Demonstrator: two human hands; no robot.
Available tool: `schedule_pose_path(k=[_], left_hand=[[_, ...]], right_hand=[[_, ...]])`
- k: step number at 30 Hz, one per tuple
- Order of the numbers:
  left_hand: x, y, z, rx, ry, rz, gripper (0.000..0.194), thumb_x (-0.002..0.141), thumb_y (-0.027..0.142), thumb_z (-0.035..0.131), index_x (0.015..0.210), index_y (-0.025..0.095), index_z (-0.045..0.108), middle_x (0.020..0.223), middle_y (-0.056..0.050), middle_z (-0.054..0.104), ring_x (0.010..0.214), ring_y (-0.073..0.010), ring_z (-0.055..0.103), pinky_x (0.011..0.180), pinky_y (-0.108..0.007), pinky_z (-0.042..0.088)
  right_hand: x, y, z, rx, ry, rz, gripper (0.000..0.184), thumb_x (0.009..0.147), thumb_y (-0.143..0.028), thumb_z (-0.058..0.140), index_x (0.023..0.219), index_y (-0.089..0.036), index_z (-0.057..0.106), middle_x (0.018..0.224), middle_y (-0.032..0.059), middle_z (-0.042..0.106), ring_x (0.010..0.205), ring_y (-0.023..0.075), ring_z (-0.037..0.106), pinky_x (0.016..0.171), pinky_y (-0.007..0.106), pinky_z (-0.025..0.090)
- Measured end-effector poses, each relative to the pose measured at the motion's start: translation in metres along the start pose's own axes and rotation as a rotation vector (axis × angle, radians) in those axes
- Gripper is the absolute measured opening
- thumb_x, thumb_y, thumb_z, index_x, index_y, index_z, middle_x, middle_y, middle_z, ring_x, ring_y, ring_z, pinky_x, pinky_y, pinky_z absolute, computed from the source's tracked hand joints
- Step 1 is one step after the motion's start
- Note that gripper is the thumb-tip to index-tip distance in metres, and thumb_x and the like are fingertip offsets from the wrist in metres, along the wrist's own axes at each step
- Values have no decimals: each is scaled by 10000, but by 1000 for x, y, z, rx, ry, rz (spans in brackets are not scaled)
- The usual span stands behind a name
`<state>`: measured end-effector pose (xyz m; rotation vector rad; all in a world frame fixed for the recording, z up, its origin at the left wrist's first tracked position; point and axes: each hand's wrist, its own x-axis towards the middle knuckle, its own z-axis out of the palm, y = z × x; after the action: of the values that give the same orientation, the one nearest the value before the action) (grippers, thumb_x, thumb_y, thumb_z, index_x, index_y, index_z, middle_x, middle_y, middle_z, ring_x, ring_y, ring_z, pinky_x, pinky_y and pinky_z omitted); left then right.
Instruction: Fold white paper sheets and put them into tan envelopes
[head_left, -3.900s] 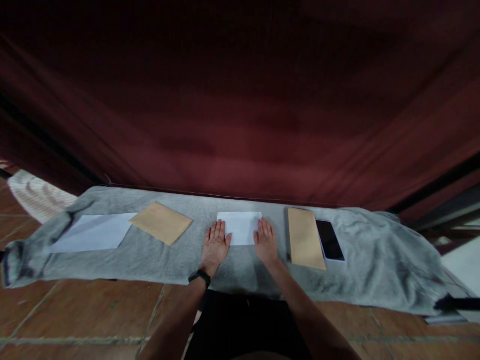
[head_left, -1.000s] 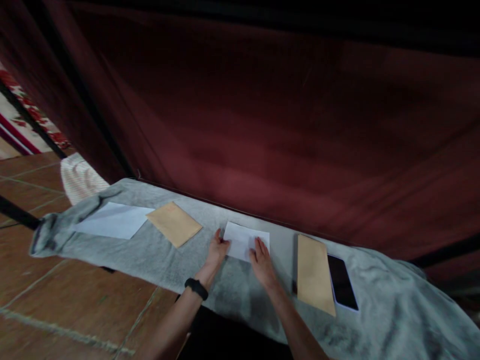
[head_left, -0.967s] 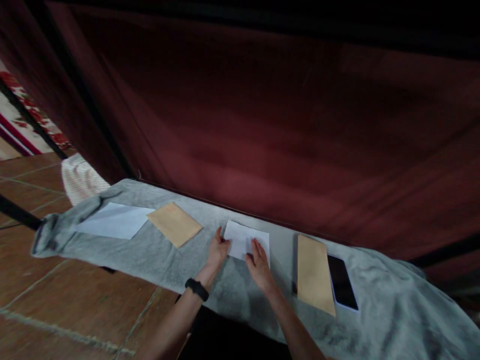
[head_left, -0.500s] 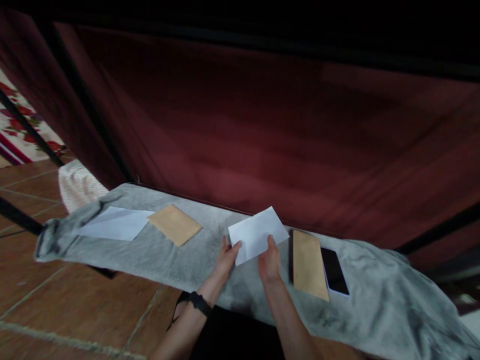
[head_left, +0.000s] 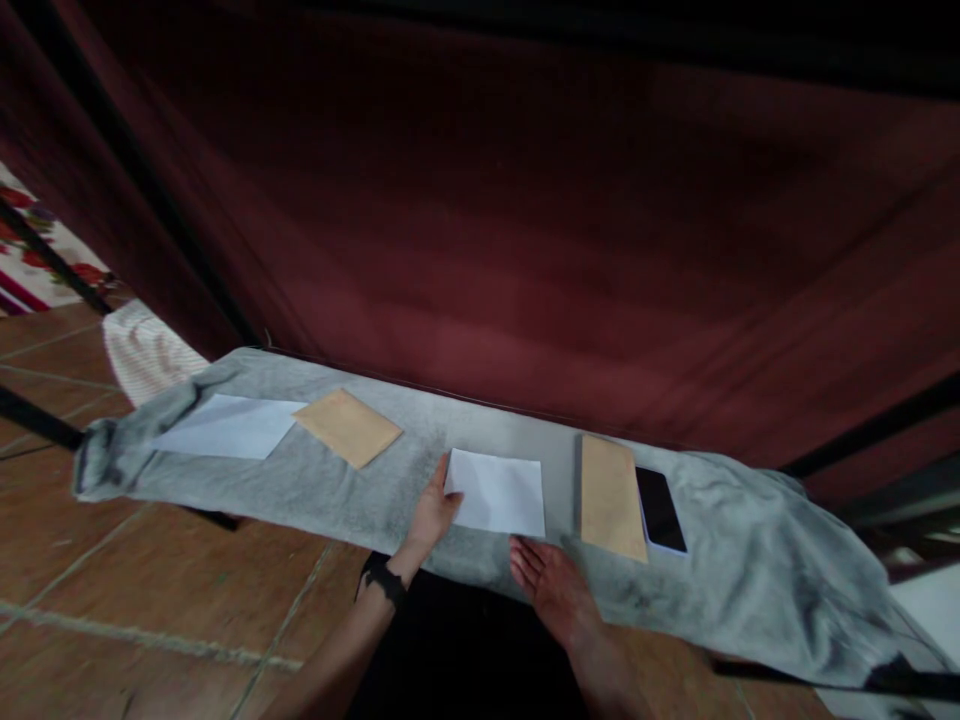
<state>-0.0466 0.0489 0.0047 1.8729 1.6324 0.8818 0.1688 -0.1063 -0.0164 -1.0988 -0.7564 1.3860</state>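
Observation:
A white sheet of paper (head_left: 498, 492), folded to a small size, is in front of me, low over or on the grey cloth. My left hand (head_left: 435, 508) pinches its left edge, thumb on top and fingers at the side. Just below its lower right corner, my right hand (head_left: 551, 582) is turned partly palm up, fingers stretched out, holding nothing. To the right lies a brown envelope (head_left: 611, 497) with a dark-screened phone (head_left: 661, 510) beside it. On the left, another brown envelope (head_left: 350, 428) touches or overlaps the corner of a larger white sheet (head_left: 229, 428).
The grey cloth (head_left: 322, 500) covers a long narrow bench. Behind it hangs a dark red curtain (head_left: 465, 250) between black metal bars. A striped cloth (head_left: 150, 352) hangs past the left end. Brown floor tiles (head_left: 187, 590) show below.
The white paper has come down and turned level, now nearer to me. My right hand has let go of it and moved below its corner; my left hand keeps its hold.

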Motion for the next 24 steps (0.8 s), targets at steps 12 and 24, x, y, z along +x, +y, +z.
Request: schedule_pose_path(k=[12, 24], left_hand=[[-16, 13, 0, 91, 30, 8, 583, 856, 123, 497, 1437, 155, 465, 1362, -129, 579, 1159, -226, 631, 1026, -362, 499], [-65, 33, 38, 457, -154, 389, 617, 1004, 466, 380, 1529, 144, 348, 1577, -150, 370, 1479, -266, 308, 1203, -493, 278]], right_hand=[[43, -12, 40, -1404, 170, -495, 501, 1020, -350, 346, 1475, -175, 464, 1567, 98, 400, 1456, 245, 352, 1181, 451, 322], [43, 6, 38, -1643, 158, -491, 526, 1005, -205, 300, 1521, -136, 378, 1595, 118, 335, 1468, 247, 321, 1194, 472, 259]])
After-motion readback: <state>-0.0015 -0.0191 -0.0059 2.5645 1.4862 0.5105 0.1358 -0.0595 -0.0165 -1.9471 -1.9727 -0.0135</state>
